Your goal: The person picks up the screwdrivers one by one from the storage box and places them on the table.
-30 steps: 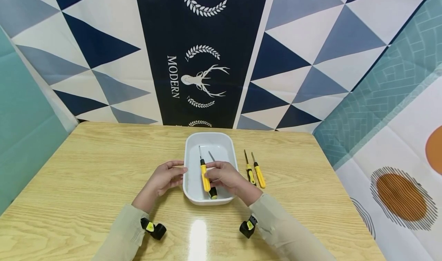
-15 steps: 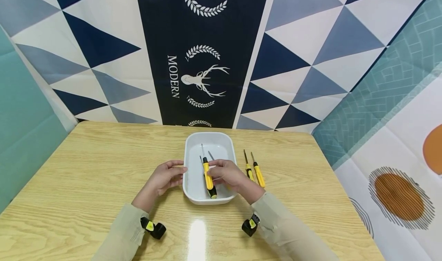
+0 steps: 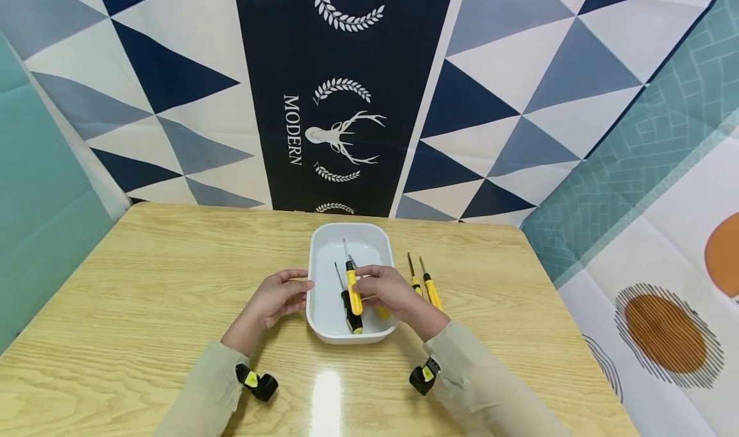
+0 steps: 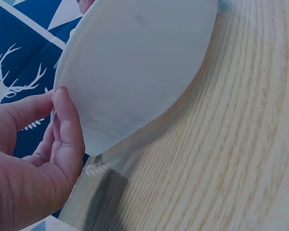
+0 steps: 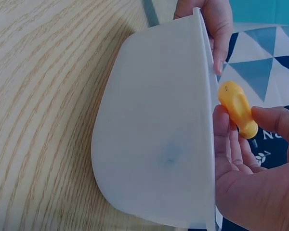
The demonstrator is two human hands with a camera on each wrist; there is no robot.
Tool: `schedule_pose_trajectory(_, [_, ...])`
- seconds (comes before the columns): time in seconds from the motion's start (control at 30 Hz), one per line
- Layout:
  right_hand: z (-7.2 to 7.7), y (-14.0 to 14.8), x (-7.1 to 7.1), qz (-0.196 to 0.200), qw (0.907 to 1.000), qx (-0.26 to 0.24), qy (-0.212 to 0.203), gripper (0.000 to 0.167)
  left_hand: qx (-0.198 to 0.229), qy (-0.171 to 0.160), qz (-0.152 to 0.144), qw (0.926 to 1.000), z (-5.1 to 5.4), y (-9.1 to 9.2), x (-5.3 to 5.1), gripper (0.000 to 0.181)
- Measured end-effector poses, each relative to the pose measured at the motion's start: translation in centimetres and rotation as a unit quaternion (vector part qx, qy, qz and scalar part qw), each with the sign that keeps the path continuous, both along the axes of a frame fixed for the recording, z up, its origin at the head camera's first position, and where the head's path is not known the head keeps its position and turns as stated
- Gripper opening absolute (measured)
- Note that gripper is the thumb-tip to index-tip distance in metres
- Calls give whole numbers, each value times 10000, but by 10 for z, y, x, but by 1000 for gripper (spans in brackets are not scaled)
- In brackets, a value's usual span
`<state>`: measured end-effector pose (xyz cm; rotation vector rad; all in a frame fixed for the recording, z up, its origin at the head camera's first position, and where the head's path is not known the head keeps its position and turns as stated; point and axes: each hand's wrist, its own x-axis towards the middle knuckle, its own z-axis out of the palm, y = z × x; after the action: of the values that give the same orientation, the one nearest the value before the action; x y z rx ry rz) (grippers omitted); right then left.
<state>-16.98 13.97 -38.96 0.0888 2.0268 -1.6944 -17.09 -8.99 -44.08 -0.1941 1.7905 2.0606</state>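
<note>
A white plastic tub (image 3: 323, 315) stands on the table. My left hand (image 3: 283, 296) pinches its left rim, with fingers against the outer wall in the left wrist view. Over the tub, my right hand (image 3: 388, 291) holds a yellow-handled screwdriver (image 3: 354, 291) between thumb and fingers, its tip pointing away. The right wrist view shows its yellow handle above the rim. Lying in the tub is a black-and-yellow screwdriver (image 3: 352, 314). Another yellow handle (image 3: 382, 312) in there is partly covered by my right hand.
To the right of the tub, two more screwdrivers lie on the wooden table (image 3: 173, 270): one yellow (image 3: 430, 288), one yellow and black (image 3: 416, 284), both partly behind my right wrist. A patterned cloth (image 3: 340, 135) hangs behind the table.
My right hand has moved a little to the right with the yellow screwdriver, uncovering more of the black-and-yellow one in the tub. The left hand stays at the rim.
</note>
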Motion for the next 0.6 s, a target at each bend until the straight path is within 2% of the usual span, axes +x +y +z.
schedule_pose_trajectory(0.6, [4, 14, -2, -32, 9998, 218, 16, 43, -104, 32, -5, 9999, 1, 1, 0, 48])
